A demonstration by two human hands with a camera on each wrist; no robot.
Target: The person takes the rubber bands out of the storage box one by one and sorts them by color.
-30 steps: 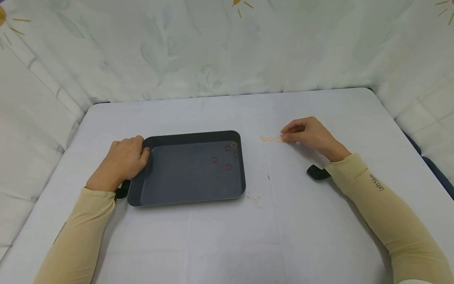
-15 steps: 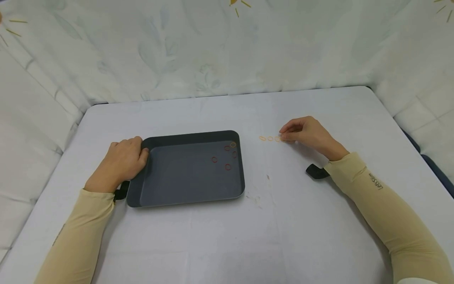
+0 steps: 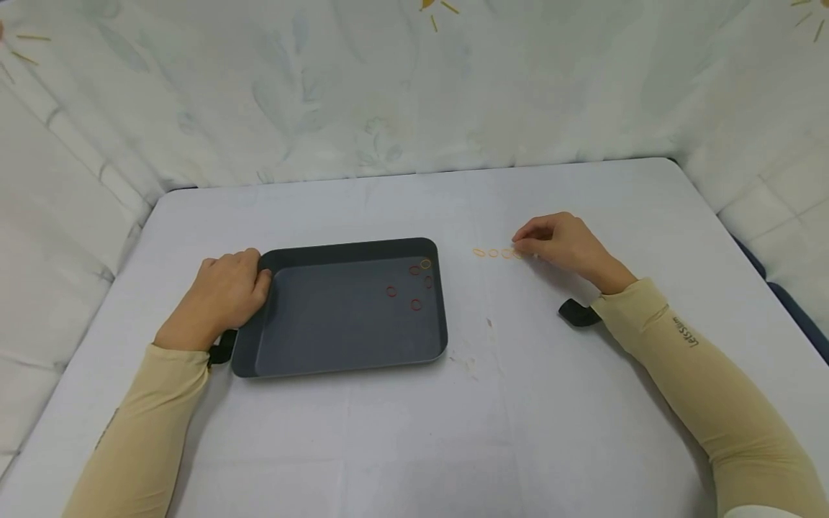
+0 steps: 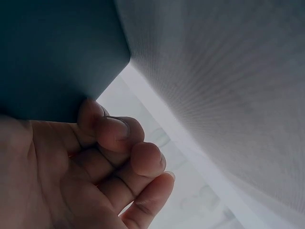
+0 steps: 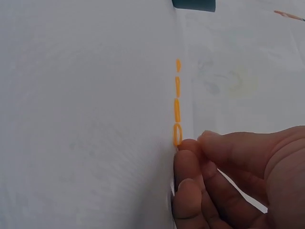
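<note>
Grey table (image 3: 518, 403) carries a dark tray (image 3: 324, 338); left hand (image 3: 223, 295) curls on its near-left corner, likely steadying it. Red bands (image 3: 414, 288) lie inside. Right hand (image 3: 563, 241) fingertips pinched at the nearest orange band (image 5: 177, 134) in the row beside the tray; grasp unclear.

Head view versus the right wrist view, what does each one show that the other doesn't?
Only the head view shows the whole dark tray, the red rubber bands lying in it, and the left hand gripping its far left corner. Only the right wrist view shows, close up, the fingers at the nearest band. Both show the right hand at the end of the row of orange rubber bands on the white table.
</note>
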